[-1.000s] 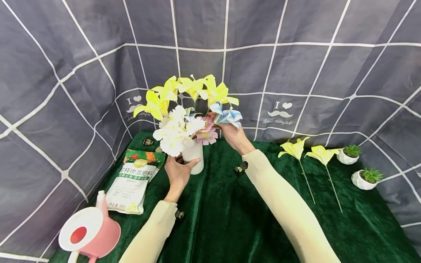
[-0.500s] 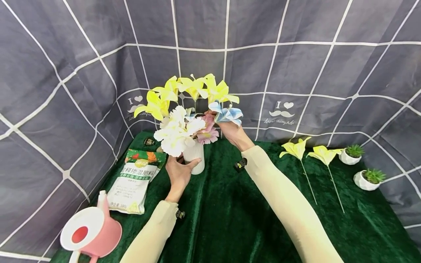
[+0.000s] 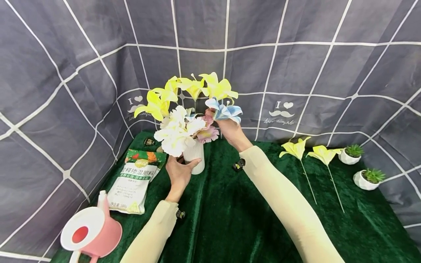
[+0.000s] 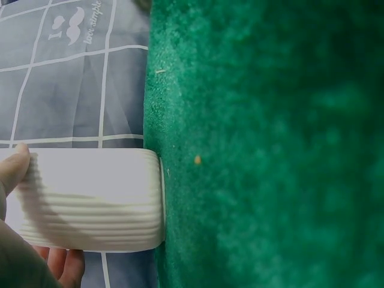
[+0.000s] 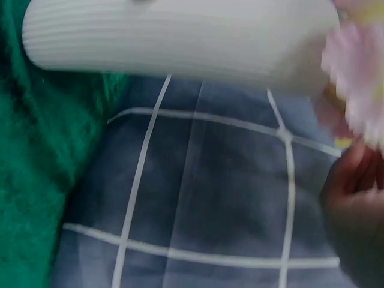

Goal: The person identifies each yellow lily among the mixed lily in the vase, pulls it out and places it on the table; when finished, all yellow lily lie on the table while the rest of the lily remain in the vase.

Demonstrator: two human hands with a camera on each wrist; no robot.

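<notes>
In the head view, my left hand (image 3: 179,173) grips the lower part of a white ribbed vase (image 3: 197,151) standing on the green cloth. The left wrist view shows fingers and thumb around the vase (image 4: 96,198). The vase holds white flowers (image 3: 174,135), a pink flower (image 3: 208,134), several yellow lilies (image 3: 192,87) and a blue lily (image 3: 225,111). Just behind the blue lily, my right hand (image 3: 231,131) has its fingers curled at a flower stem; petals hide which flower it belongs to. In the right wrist view, curled fingers (image 5: 354,174) show beside the pink petals.
Two loose yellow lilies (image 3: 322,155) lie at the right, near two small potted succulents (image 3: 367,179). On the left are a fertilizer bag (image 3: 133,182) and a pink watering can (image 3: 102,232). A grey checked curtain (image 3: 250,29) stands behind the green cloth (image 3: 230,212).
The rightmost yellow lily in the vase has turned and risen slightly, and the blue lily has shifted up a little. My right hand has moved slightly; my left hand stays on the vase.
</notes>
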